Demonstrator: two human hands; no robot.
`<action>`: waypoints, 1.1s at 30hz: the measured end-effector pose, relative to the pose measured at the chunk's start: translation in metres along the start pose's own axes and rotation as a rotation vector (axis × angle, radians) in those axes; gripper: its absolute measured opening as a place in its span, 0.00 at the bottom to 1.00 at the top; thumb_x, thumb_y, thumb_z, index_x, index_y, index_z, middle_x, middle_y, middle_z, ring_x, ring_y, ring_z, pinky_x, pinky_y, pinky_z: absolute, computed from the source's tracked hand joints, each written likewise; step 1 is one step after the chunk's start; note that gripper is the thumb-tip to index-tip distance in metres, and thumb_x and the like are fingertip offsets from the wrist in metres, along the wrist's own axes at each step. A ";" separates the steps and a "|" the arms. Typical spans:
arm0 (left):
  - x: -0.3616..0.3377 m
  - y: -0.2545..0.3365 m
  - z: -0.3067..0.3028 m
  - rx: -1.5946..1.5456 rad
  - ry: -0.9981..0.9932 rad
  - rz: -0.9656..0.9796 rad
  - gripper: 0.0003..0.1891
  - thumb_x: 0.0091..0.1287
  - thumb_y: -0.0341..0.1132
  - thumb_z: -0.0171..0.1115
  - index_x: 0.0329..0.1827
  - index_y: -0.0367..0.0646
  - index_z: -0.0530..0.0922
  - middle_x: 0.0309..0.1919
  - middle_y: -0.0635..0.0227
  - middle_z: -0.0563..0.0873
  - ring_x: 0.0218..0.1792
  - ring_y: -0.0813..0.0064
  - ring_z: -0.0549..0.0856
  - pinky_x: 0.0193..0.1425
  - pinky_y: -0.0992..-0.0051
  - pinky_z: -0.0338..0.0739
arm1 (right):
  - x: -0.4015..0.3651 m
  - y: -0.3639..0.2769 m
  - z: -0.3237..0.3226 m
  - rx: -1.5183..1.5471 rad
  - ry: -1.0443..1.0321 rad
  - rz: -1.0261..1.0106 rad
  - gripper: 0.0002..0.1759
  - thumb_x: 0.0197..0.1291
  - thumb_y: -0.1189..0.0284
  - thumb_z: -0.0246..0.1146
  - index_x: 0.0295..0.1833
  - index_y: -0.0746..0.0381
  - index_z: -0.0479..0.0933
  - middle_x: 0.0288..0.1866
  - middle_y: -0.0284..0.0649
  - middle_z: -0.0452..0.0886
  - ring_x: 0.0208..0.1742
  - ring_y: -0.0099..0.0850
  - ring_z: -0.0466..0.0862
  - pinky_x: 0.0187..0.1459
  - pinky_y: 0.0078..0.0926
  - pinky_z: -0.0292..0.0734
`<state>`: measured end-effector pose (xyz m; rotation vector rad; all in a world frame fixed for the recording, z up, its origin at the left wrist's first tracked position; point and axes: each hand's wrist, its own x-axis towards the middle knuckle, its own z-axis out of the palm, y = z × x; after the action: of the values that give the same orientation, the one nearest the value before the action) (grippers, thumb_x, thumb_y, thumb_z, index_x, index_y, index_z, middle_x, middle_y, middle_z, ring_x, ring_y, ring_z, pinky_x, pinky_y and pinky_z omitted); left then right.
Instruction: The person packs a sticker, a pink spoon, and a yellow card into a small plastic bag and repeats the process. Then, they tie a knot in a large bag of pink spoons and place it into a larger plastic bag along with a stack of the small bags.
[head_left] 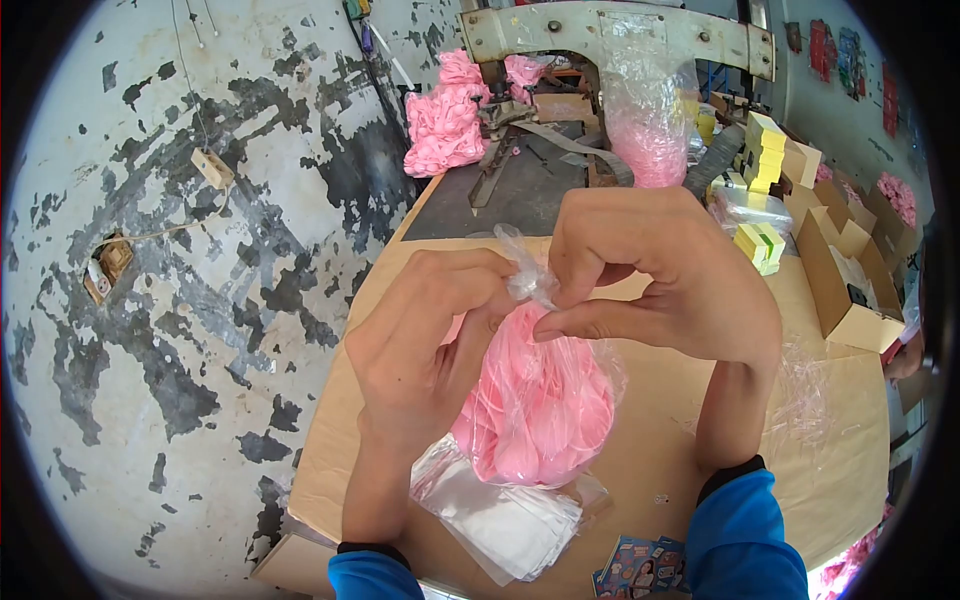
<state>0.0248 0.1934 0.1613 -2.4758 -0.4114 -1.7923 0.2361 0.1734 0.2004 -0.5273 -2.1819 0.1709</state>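
Note:
A clear plastic bag filled with pink items point(540, 400) stands upright in the middle of the brown-covered table. Its twisted neck point(530, 283) is between my two hands. My left hand point(430, 330) pinches the neck from the left side. From the right, my right hand point(660, 280) pinches the same neck, thumb and index finger close together. Under and in front of the bag lies a stack of flat white plastic bags point(505, 515). Blue printed cards point(640, 568) lie near my right sleeve.
Behind the table point(830, 420) is a metal machine frame point(640, 30) with a pink-filled bag point(650, 130). More pink bundles point(447, 120) are at the back left. Yellow boxes point(765, 150) and an open cardboard box point(845, 285) stand right. Part of another person's hand point(905, 358) shows at the right edge.

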 end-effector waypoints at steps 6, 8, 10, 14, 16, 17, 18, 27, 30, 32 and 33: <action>0.004 0.002 -0.001 0.031 0.005 0.043 0.13 0.52 0.15 0.70 0.39 0.37 0.81 0.36 0.60 0.87 0.35 0.66 0.86 0.36 0.74 0.80 | 0.001 -0.002 0.000 -0.025 -0.004 -0.007 0.15 0.46 0.76 0.78 0.28 0.63 0.75 0.29 0.35 0.78 0.32 0.28 0.80 0.27 0.24 0.71; 0.004 0.002 -0.002 0.048 -0.015 0.035 0.13 0.53 0.16 0.70 0.40 0.37 0.82 0.36 0.60 0.87 0.35 0.65 0.86 0.36 0.73 0.80 | 0.001 -0.002 0.001 -0.039 0.000 -0.025 0.15 0.46 0.76 0.78 0.28 0.63 0.75 0.29 0.35 0.78 0.32 0.29 0.80 0.28 0.26 0.71; 0.004 0.003 -0.003 0.068 -0.045 0.025 0.13 0.53 0.16 0.69 0.41 0.37 0.81 0.36 0.60 0.86 0.35 0.65 0.86 0.37 0.73 0.80 | 0.001 0.000 0.002 -0.043 0.011 -0.051 0.15 0.46 0.76 0.78 0.28 0.63 0.75 0.29 0.35 0.77 0.31 0.31 0.80 0.29 0.27 0.72; 0.006 0.008 -0.004 0.105 -0.109 0.008 0.14 0.55 0.16 0.67 0.44 0.37 0.79 0.36 0.61 0.84 0.36 0.63 0.84 0.39 0.71 0.79 | 0.001 0.001 0.005 -0.034 0.021 -0.062 0.15 0.46 0.76 0.78 0.27 0.63 0.75 0.29 0.35 0.77 0.31 0.31 0.80 0.30 0.27 0.72; 0.006 0.008 -0.004 0.111 -0.126 0.011 0.15 0.56 0.16 0.67 0.45 0.37 0.78 0.36 0.60 0.83 0.37 0.62 0.84 0.39 0.70 0.79 | 0.001 0.002 0.006 -0.022 0.037 -0.073 0.15 0.46 0.77 0.78 0.27 0.63 0.74 0.29 0.35 0.76 0.31 0.30 0.79 0.30 0.27 0.72; 0.005 0.007 -0.003 0.109 -0.129 0.016 0.15 0.56 0.16 0.67 0.46 0.37 0.78 0.36 0.60 0.82 0.37 0.62 0.83 0.39 0.70 0.78 | 0.001 0.002 0.006 -0.018 0.032 -0.067 0.15 0.46 0.77 0.78 0.27 0.63 0.74 0.29 0.35 0.76 0.31 0.30 0.79 0.29 0.26 0.72; 0.006 0.006 -0.003 0.108 -0.130 0.025 0.16 0.56 0.16 0.66 0.46 0.37 0.77 0.36 0.60 0.82 0.37 0.61 0.83 0.40 0.69 0.78 | 0.002 0.000 0.005 -0.017 0.029 -0.064 0.15 0.47 0.77 0.78 0.28 0.63 0.74 0.29 0.35 0.76 0.31 0.30 0.79 0.29 0.26 0.72; 0.003 0.004 -0.004 0.072 -0.135 0.015 0.17 0.54 0.17 0.67 0.47 0.37 0.77 0.38 0.58 0.83 0.38 0.58 0.84 0.41 0.68 0.79 | 0.000 0.004 0.002 0.129 -0.021 0.055 0.13 0.53 0.80 0.74 0.32 0.64 0.73 0.33 0.37 0.79 0.34 0.26 0.82 0.32 0.18 0.79; 0.004 0.003 -0.004 0.082 -0.136 0.011 0.16 0.55 0.17 0.67 0.46 0.37 0.78 0.37 0.57 0.83 0.37 0.58 0.85 0.40 0.68 0.80 | 0.001 0.004 0.002 0.197 -0.018 0.118 0.11 0.57 0.81 0.72 0.35 0.65 0.73 0.34 0.37 0.81 0.36 0.23 0.82 0.36 0.17 0.82; 0.004 0.003 -0.008 0.055 -0.143 -0.031 0.13 0.58 0.18 0.66 0.46 0.36 0.79 0.39 0.57 0.85 0.38 0.60 0.87 0.42 0.70 0.81 | 0.001 0.002 0.002 0.219 -0.014 0.152 0.10 0.60 0.80 0.70 0.37 0.65 0.72 0.35 0.37 0.81 0.36 0.21 0.82 0.37 0.17 0.82; 0.004 0.003 -0.010 0.041 -0.146 -0.053 0.12 0.60 0.18 0.66 0.46 0.35 0.79 0.39 0.57 0.85 0.38 0.61 0.88 0.43 0.71 0.82 | 0.001 0.002 0.002 0.229 -0.012 0.172 0.10 0.61 0.80 0.69 0.37 0.65 0.72 0.35 0.36 0.81 0.36 0.19 0.81 0.37 0.16 0.81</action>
<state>0.0177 0.1895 0.1686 -2.5999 -0.5223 -1.6087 0.2346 0.1755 0.1997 -0.5834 -2.0929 0.5119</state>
